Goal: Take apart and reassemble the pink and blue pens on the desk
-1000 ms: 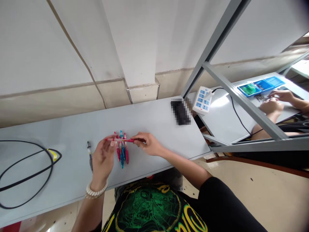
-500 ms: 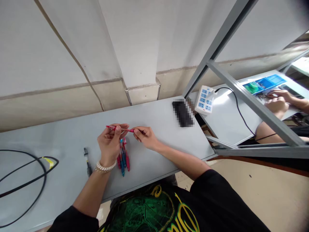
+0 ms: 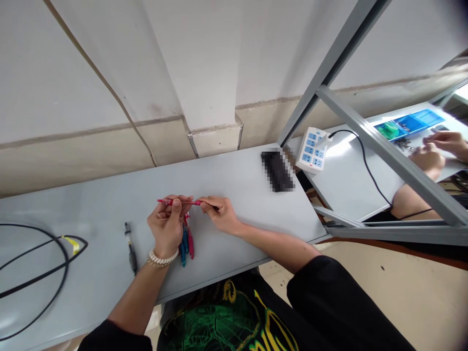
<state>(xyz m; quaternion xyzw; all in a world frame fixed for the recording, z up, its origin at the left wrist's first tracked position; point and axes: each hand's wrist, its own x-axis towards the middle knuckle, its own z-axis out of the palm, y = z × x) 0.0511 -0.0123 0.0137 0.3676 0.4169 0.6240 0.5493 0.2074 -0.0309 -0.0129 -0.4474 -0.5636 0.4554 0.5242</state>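
A thin red pen [image 3: 188, 202] is held level above the grey table [image 3: 102, 204]. My left hand [image 3: 167, 224], with a pale beaded bracelet at the wrist, pinches its left part between thumb and fingers. The fingers of my right hand [image 3: 219, 212] are closed on its right end, which they partly hide. Under and beside my left hand lie several pens, a red one [image 3: 191, 243] and blue ones [image 3: 183, 251] among them. A grey and black pen [image 3: 130, 248] lies apart, left of my left forearm.
Black cable loops [image 3: 66, 263] lie at the left. A pixelated dark object [image 3: 278, 170] is at the table's right end. Beyond the metal frame [image 3: 387, 146] are a white power strip [image 3: 312, 150], blue trays [image 3: 411, 123] and another person's hands [image 3: 429, 158].
My hands and the red pen have shifted slightly down in the view, the grip unchanged. The other person's hands have moved a little apart from the small parts.
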